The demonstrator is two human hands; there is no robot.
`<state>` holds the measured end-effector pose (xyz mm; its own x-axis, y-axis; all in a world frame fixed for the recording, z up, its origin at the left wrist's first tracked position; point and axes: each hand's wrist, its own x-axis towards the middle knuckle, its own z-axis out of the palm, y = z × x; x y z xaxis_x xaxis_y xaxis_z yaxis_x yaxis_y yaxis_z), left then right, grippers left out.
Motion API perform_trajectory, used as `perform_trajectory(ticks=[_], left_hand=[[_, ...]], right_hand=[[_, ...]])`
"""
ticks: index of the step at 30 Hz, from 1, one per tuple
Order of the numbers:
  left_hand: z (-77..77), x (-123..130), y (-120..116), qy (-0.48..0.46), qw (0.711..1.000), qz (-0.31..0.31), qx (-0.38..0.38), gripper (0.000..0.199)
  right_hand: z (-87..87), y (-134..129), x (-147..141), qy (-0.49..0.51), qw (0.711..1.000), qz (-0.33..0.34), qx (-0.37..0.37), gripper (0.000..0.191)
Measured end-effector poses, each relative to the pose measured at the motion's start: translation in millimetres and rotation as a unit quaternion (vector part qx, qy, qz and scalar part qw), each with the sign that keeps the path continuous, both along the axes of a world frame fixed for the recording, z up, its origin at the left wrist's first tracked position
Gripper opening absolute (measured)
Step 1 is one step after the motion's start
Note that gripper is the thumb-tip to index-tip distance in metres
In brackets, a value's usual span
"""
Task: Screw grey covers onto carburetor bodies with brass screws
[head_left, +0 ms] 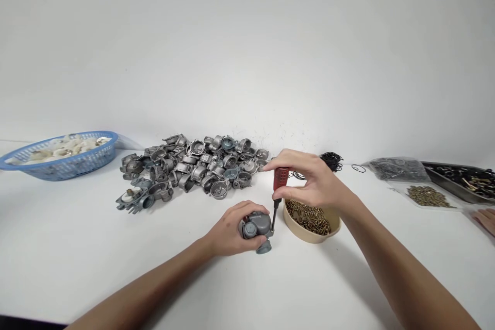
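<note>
My left hand [233, 231] is closed around a grey metal carburetor [261, 225], steadying it on the white table. In my right hand [309, 178] is a screwdriver [281, 179] with a red handle, gripped between thumb and fingers. Its dark shaft points down, and the tip meets the carburetor's right edge, at what looks like a screw. Just right of the carburetor stands a round tan bowl [308, 237] filled with brass-coloured screws [309, 218]. Part of the carburetor's left side is hidden under my left fingers.
A heap of grey metal bowl-shaped parts [199, 167] lies behind my hands. At its left front sits another carburetor body [133, 197]. Far left is a blue basket [77, 157] of whitish parts. Black rings [331, 161], brass pieces [427, 196] and a metal tray [456, 185] lie right; another person's hand [486, 219] shows there.
</note>
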<state>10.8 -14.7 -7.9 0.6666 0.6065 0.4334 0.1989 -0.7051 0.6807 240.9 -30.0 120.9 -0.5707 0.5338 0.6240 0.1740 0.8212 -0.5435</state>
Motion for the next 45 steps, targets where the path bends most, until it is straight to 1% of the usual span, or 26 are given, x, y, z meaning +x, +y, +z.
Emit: perform_trajectory(ticks=[3,4,7,8,11,12,14,15,16,18,19,22,23,26,27,29,30,31,33,34,35,38,39,42,43,45], left_hand=[[0.0,0,0,-0.004,1.0,-0.006,0.004,0.041],[0.0,-1,0,-0.005,1.0,-0.005,0.005,0.042],[-0.1,-1,0,-0.002,1.0,0.001,0.008,0.043],[-0.1,-1,0,-0.001,1.0,0.002,0.009,0.043],[0.0,-1,1,0.001,1.0,-0.002,0.011,0.043],[0.0,-1,1,0.001,1.0,-0.001,0.011,0.043],[0.1,-1,1,-0.001,1.0,0.0,0.01,0.044],[0.2,-1,0,-0.001,1.0,0.0,0.009,0.044],[0.2,-1,0,-0.002,1.0,0.0,0.009,0.044],[0.2,-1,0,-0.002,1.0,-0.002,0.01,0.044],[0.1,-1,0,-0.002,1.0,-0.003,0.01,0.044],[-0.4,-1,1,-0.004,1.0,0.0,0.012,0.044],[-0.6,-1,1,-0.004,1.0,0.0,0.011,0.044],[-0.9,-2,1,-0.005,1.0,-0.004,0.007,0.045],[-0.8,-2,1,-0.004,1.0,-0.005,0.007,0.045],[-0.6,-2,1,-0.004,1.0,-0.005,0.007,0.046],[-0.5,-2,2,-0.003,1.0,-0.005,0.006,0.047],[-0.4,-2,2,-0.002,1.0,-0.005,0.005,0.047],[-0.1,-2,2,-0.001,1.0,-0.006,0.002,0.047],[0.0,-2,2,-0.001,1.0,-0.007,0.001,0.047],[0.0,-2,2,0.0,1.0,-0.007,-0.001,0.048],[-0.3,-3,3,-0.002,1.0,-0.009,-0.004,0.048],[-0.6,-3,3,-0.003,1.0,-0.009,-0.004,0.048],[-1.8,-4,3,-0.003,1.0,-0.011,-0.008,0.048],[-2.1,-4,3,-0.002,1.0,-0.011,-0.008,0.048],[-2.5,-3,3,-0.004,1.0,-0.008,-0.008,0.049]], right_hand=[[0.8,-1,0,-0.011,0.996,0.039,-0.074,0.039],[0.8,-1,0,-0.005,0.996,0.038,-0.077,0.038],[-0.2,1,1,0.001,1.0,-0.003,-0.01,0.039],[-0.7,1,1,-0.001,1.0,0.001,-0.005,0.04],[-2.5,3,3,0.003,0.998,0.043,-0.052,0.04],[-2.9,4,4,0.01,0.998,0.039,-0.047,0.039],[-3.4,5,4,0.021,1.0,0.012,-0.008,0.039],[-3.4,5,4,0.021,1.0,0.011,0.003,0.04],[-3.2,5,5,0.017,1.0,0.022,-0.005,0.042],[-2.8,5,5,0.006,0.997,0.054,-0.052,0.043],[-2.8,5,5,0.007,0.997,0.055,-0.059,0.042],[-3.4,6,6,0.022,1.0,0.007,-0.007,0.041],[-3.7,6,6,0.021,1.0,0.007,-0.004,0.042],[-4.6,7,7,0.016,0.998,0.033,-0.058,0.043],[-4.8,7,7,0.021,0.998,0.024,-0.055,0.042],[-4.8,7,8,0.027,1.0,-0.009,-0.012,0.04],[-4.6,7,8,0.025,1.0,-0.012,0.0,0.04],[-4.5,6,8,0.021,1.0,0.0,-0.007,0.04],[-4.2,6,7,0.014,0.997,0.041,-0.056,0.04],[-4.1,6,7,0.014,0.997,0.048,-0.066,0.04],[-4.0,6,7,0.017,0.998,0.037,-0.053,0.039],[-2.9,6,8,0.011,0.999,-0.022,0.043,0.037],[-2.2,6,8,0.0,0.999,-0.02,0.048,0.038],[-0.6,5,10,-0.027,0.999,0.014,-0.016,0.041],[-0.3,5,11,-0.026,1.0,0.006,-0.016,0.04],[-0.2,4,11,-0.018,0.999,-0.029,0.034,0.039]])
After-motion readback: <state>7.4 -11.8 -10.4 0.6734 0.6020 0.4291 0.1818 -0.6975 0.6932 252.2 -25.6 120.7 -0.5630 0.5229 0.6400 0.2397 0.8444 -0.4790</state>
